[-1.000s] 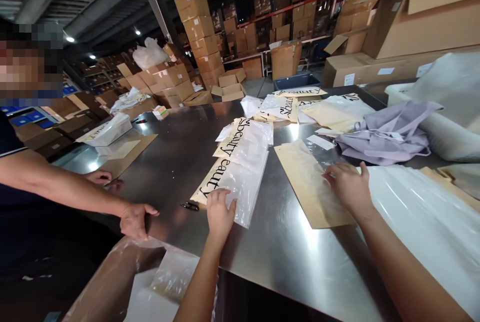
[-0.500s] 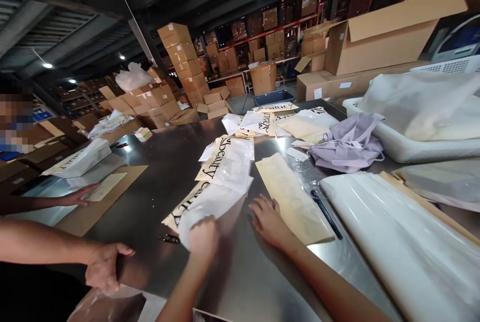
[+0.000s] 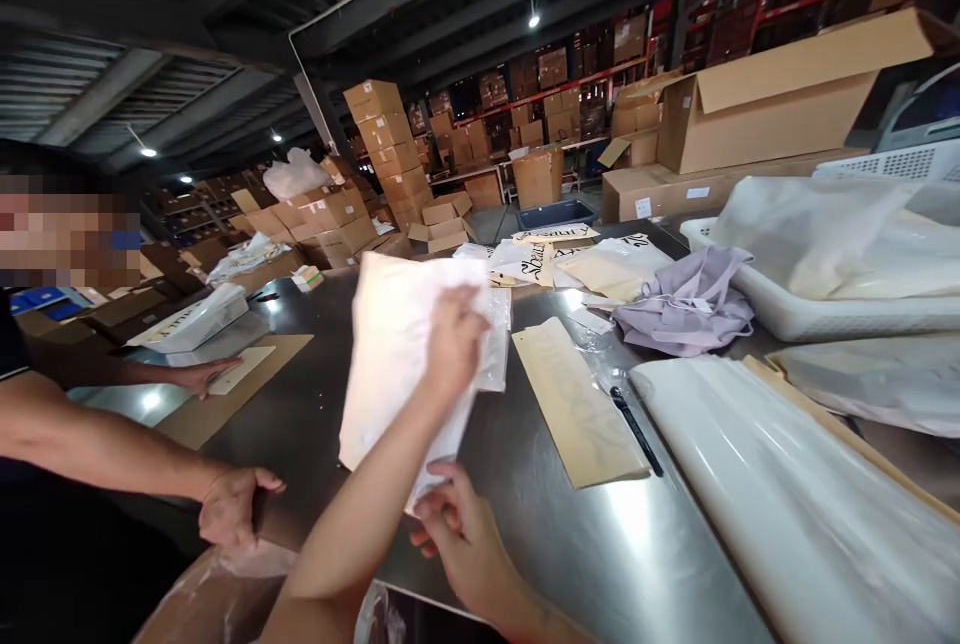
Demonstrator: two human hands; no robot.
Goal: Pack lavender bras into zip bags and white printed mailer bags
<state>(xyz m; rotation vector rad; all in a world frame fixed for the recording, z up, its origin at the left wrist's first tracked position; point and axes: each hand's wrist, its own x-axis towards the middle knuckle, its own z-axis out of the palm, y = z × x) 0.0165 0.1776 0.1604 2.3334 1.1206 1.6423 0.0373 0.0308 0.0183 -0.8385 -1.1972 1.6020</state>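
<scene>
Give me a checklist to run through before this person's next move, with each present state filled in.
1. Left hand has a grip on the pale packet: ok, near its right-hand edge.
2. Right hand pinches the packet's lower corner: cannot tell; the fingers are at the corner, but the contact is unclear.
3. Lettering shows on the packet's near face: not ok, none is visible.
4. Black tool is clear of both hands: ok, lying on the table to their right.
5. Co-worker's nearer hand is clear of the packet: ok, apart, to its left.
</scene>
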